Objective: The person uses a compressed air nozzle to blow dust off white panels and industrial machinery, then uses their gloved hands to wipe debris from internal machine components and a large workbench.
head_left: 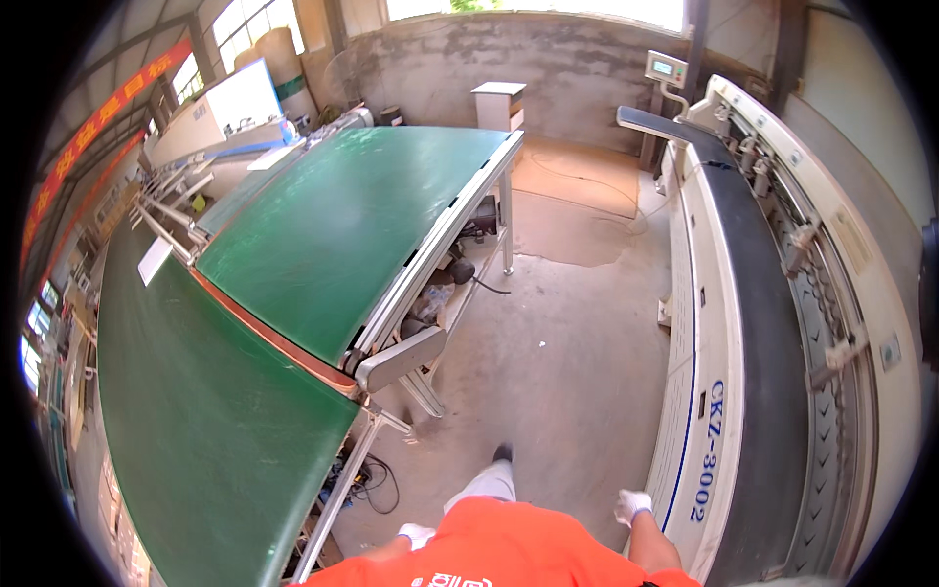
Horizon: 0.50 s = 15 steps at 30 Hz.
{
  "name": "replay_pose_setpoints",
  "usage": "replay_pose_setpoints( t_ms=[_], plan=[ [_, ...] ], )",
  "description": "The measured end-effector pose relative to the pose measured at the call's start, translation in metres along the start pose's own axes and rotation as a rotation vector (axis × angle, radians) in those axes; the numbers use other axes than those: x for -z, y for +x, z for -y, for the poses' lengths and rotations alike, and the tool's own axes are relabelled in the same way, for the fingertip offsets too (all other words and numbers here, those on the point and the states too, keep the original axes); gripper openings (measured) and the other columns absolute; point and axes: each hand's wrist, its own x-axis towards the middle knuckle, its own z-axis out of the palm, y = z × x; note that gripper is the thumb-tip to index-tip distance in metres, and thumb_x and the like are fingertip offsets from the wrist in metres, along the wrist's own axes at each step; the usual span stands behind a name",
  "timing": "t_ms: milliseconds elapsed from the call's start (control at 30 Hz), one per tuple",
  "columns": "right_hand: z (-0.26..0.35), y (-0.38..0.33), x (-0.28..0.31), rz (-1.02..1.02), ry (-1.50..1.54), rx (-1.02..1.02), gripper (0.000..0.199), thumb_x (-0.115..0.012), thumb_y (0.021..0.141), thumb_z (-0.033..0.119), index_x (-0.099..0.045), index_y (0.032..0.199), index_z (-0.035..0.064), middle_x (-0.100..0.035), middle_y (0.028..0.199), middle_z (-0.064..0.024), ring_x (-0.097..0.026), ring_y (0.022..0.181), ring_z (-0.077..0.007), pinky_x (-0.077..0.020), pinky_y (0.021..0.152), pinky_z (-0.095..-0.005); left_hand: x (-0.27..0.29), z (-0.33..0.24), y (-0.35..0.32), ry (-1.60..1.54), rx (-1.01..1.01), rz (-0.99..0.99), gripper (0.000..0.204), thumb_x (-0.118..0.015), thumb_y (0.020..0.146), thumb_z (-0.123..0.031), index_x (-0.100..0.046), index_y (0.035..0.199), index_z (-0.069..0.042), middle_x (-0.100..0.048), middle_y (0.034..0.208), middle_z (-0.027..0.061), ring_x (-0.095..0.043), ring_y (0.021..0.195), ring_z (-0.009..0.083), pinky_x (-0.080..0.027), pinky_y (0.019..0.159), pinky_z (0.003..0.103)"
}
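My left hand [417, 534], in a white glove, hangs low beside my orange shirt, partly covered by it. Its fingers are too hidden to read. Nearest to it is the lower frame of the green conveyor belt [245, 421]. To the right, my right hand [633, 505] is also gloved in white, its fingers curled in with nothing visible in them. It hangs beside the long white machine [699, 391] and appears apart from it. One foot [503, 453] is stepping forward on the concrete floor.
A second green belt [362, 215] runs farther off, with a rounded metal end guard [401, 359] jutting into the aisle. Black cables [377, 486] lie beneath the near belt. A control panel [666, 68] and a white cabinet [500, 105] stand at the back.
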Motion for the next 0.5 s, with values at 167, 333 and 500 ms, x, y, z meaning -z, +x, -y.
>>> replay_pose_setpoints(
  t_ms=[167, 333, 500],
  plan=[
    [0.209, -0.009, -0.098, 0.152, -0.093, 0.361, 0.013, -0.058, 0.095, 0.011, -0.056, 0.083, 0.006, -0.046, 0.063, -0.0007, -0.044, 0.049, -0.0128, -0.0298, 0.041, -0.0275, 0.106, -0.062, 0.051, -0.586, 0.628, -0.07, 0.054, -0.06, 0.092, -0.046, -0.07, 0.118, 0.001, -0.068, 0.128, 0.0206, -0.062, 0.123, 0.0303, -0.049, 0.1, 0.041],
    [0.337, -0.003, -0.157, 0.17, -0.21, 0.549, 0.014, -0.065, 0.092, 0.01, -0.066, 0.1, -0.0017, -0.06, 0.071, -0.0045, -0.054, 0.054, -0.0146, -0.0397, 0.043, -0.0283, 0.236, -0.07, 0.213, -0.629, 0.564, -0.118, 0.054, -0.051, 0.097, -0.045, -0.066, 0.128, -0.003, -0.067, 0.134, 0.011, -0.061, 0.127, 0.0276, -0.048, 0.103, 0.039],
    [0.384, 0.071, -0.108, -0.088, -0.125, 0.42, 0.025, -0.068, 0.09, 0.022, -0.068, 0.105, 0.0021, -0.066, 0.077, -0.0075, -0.06, 0.057, -0.0194, -0.0478, 0.05, -0.0336, 0.49, -0.338, 0.302, -0.296, -0.08, -0.322, 0.057, -0.057, 0.091, -0.049, -0.07, 0.116, 0.0, -0.067, 0.124, 0.0242, -0.063, 0.117, 0.0399, -0.049, 0.101, 0.046]
  ],
)
